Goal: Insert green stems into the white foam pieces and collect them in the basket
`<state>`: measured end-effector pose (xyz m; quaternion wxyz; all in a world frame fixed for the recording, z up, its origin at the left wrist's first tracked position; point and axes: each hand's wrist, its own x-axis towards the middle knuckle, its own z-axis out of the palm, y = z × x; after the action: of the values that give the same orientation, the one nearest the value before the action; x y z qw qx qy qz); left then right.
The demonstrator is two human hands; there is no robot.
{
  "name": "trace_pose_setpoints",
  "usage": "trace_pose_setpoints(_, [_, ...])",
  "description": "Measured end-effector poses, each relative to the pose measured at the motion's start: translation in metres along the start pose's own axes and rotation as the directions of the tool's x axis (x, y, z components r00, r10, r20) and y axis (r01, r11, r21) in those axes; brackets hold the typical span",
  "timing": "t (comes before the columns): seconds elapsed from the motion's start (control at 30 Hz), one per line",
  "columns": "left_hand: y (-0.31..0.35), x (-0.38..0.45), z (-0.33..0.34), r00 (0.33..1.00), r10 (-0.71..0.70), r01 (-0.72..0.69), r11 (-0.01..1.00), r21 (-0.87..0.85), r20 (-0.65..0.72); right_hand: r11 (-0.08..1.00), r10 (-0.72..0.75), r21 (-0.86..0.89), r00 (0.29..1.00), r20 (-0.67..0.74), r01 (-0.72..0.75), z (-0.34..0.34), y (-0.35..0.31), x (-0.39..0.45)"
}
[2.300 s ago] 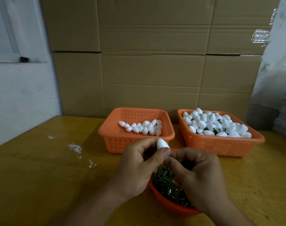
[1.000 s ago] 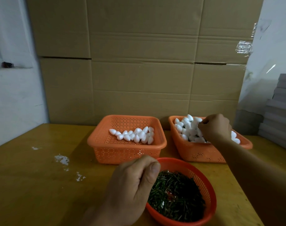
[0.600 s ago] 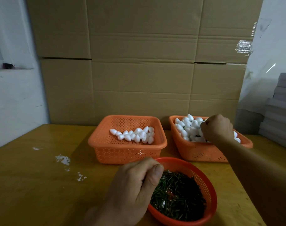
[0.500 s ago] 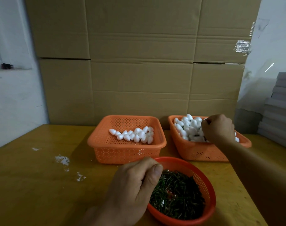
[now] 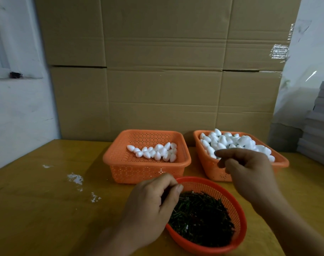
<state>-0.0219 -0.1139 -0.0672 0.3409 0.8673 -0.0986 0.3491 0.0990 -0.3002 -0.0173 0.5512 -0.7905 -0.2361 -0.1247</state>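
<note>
On the yellow wooden table (image 5: 37, 200), two square orange plastic baskets hold white foam pieces: sixteen or so in the left basket (image 5: 120, 161), a heap in the right basket (image 5: 211, 169). One round red basket (image 5: 238, 213) holds green stems (image 5: 201, 217). The left hand (image 5: 150, 206) is curled at its rim, pinching something I cannot make out; the right hand (image 5: 249, 170) hangs loosely curled and empty.

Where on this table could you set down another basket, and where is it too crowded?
The widest bare patch is the table's left side, bordered by the white wall, the left basket and the left hand, with only white flecks on it. A narrower strip lies right of the right basket. The middle is crowded: both baskets, the round bowl and both hands, the right hand included.
</note>
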Motion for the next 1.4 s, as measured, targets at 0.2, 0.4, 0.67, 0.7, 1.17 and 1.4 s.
trace_pose_setpoints(0.2, [-0.010, 0.011, -0.006, 0.988, -0.154, 0.156, 0.984, 0.085, -0.030, 0.982, -0.035, -0.177, 0.981, 0.192, 0.070, 0.015, 0.016, -0.023])
trace_pose_setpoints(0.4, [-0.031, 0.061, -0.027, 0.958, -0.282, 0.286, 0.946, 0.152, -0.045, 0.959, -0.103, -0.235, 0.966, 0.235, 0.159, 0.028, 0.018, -0.034])
trace_pose_setpoints(0.67, [-0.100, 0.157, -0.030, 0.780, -0.614, 0.506, 0.733, 0.455, 0.121, 0.948, -0.117, -0.260, 0.963, 0.244, 0.181, 0.027, 0.015, -0.036])
trace_pose_setpoints(0.7, [-0.107, 0.164, -0.028, 0.758, -0.630, 0.474, 0.709, 0.522, 0.168, 0.950, -0.114, -0.257, 0.964, 0.239, 0.176, 0.026, 0.015, -0.036])
trace_pose_setpoints(1.17, [-0.138, 0.179, 0.015, 0.653, -0.677, 0.251, 0.616, 0.747, 0.339, 0.929, -0.103, -0.327, 0.968, 0.228, 0.176, 0.022, 0.010, -0.036])
trace_pose_setpoints(1.4, [-0.145, 0.178, 0.016, 0.642, -0.637, 0.127, 0.638, 0.760, 0.428, 0.923, -0.092, -0.347, 0.972, 0.218, 0.165, 0.023, 0.010, -0.038])
